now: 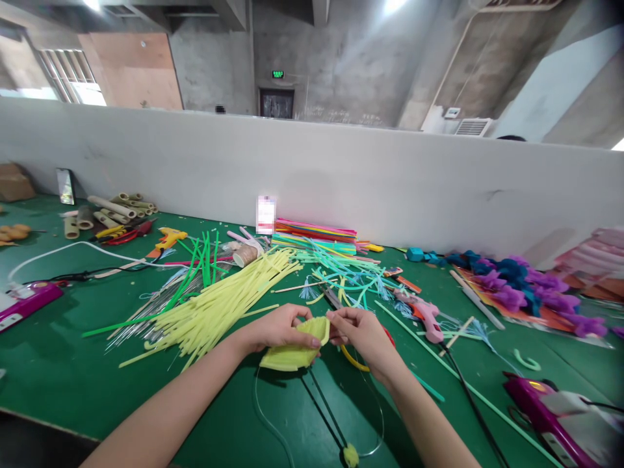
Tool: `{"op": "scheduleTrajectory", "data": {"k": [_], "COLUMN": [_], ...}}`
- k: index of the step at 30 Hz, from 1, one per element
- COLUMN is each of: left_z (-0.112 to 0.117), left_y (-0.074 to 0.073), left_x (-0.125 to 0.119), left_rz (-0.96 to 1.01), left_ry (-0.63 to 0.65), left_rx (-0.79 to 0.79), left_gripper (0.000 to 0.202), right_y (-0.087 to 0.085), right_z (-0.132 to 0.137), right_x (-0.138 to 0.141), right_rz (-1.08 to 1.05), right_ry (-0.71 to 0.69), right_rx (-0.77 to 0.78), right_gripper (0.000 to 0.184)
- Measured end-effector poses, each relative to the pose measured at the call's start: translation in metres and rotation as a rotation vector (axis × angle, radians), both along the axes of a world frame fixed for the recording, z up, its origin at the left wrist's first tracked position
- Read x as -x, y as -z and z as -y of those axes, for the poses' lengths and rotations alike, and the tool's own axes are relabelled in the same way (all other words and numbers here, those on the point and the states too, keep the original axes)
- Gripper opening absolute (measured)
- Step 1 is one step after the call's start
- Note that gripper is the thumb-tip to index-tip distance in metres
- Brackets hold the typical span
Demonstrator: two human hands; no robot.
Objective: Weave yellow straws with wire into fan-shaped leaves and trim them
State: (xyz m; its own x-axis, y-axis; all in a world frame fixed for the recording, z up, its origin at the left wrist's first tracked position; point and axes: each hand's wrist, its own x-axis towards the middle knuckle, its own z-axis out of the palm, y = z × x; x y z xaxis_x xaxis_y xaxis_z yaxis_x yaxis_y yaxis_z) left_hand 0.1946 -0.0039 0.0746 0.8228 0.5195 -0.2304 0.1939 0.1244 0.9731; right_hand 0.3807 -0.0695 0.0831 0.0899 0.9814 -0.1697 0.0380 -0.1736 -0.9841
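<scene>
My left hand [287, 329] is closed around a folded yellow piece made of pipe cleaners [290, 356] laid side by side, its thumb on top. At the piece's upper right edge, my right hand [358, 328] pinches with thumb and forefinger; the exact spot is partly hidden by the fingers. Two thin dark strands [324, 403] run from below the piece to a small yellow tuft [350, 455]. A thin clear line [260, 406] loops over the table beneath my hands. Scissors [332, 297] lie behind my right hand, partly covered.
Loose yellow pipe cleaners [229, 299] lie left of my hands, with green ones [207, 260] behind. A yellow glue gun [170, 238] is further left, a pink one [429, 318] right. Purple power strips [36, 302] flank the table. Purple and blue flowers [517, 286] lie right.
</scene>
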Motion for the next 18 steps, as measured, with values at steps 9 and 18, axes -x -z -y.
{"op": "scheduleTrajectory", "data": {"k": [9, 18], "left_z": [-0.0021, -0.0026], "left_y": [0.0025, 0.0031], "left_x": [0.0009, 0.0009], "left_rz": [-0.031, -0.019], "left_ry": [-0.015, -0.01], "left_rx": [-0.005, -0.003], "left_gripper": [0.05, 0.047], "right_y": [-0.0057, -0.0005], "right_z": [0.0025, 0.0003], "right_x": [-0.0025, 0.0], "right_rz": [-0.014, -0.089], "right_ry": [-0.008, 0.018], "right_rx": [0.115, 0.103], "right_gripper": [0.032, 0.027]}}
